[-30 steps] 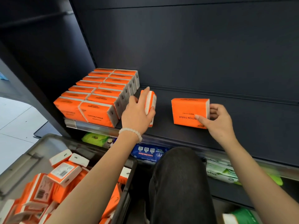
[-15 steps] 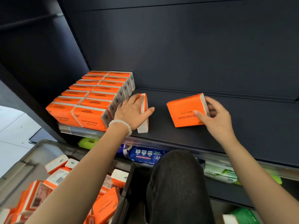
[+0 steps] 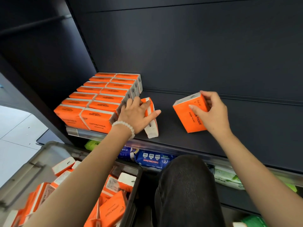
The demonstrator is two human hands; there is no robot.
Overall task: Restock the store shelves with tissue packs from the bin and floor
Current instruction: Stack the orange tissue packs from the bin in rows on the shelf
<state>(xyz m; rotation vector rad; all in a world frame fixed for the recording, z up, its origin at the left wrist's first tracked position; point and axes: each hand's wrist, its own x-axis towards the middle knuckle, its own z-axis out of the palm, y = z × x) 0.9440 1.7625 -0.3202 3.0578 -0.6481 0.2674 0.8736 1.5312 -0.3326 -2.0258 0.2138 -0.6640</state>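
Observation:
Two rows of orange tissue packs point(image 3: 105, 102) stand stacked at the left end of the dark shelf point(image 3: 229, 138). My left hand point(image 3: 136, 114) grips one orange pack point(image 3: 151, 126) standing on its narrow side, right beside the stacked rows. My right hand point(image 3: 211, 112) holds a second orange pack point(image 3: 188, 115) tilted, its lower corner at the shelf surface. A grey bin point(image 3: 37, 163) at the lower left holds several more orange packs point(image 3: 113, 208).
The lower shelf carries blue packs point(image 3: 152, 158) and green and white packs point(image 3: 227, 179). My knee in dark trousers point(image 3: 186, 189) sits between bin and shelf. A white tiled floor point(image 3: 14, 133) shows at the left. The shelf's right part is bare.
My left hand has pushed its pack left against the stacked rows. My right hand has turned its pack from lying flat to a tilted, more upright pose.

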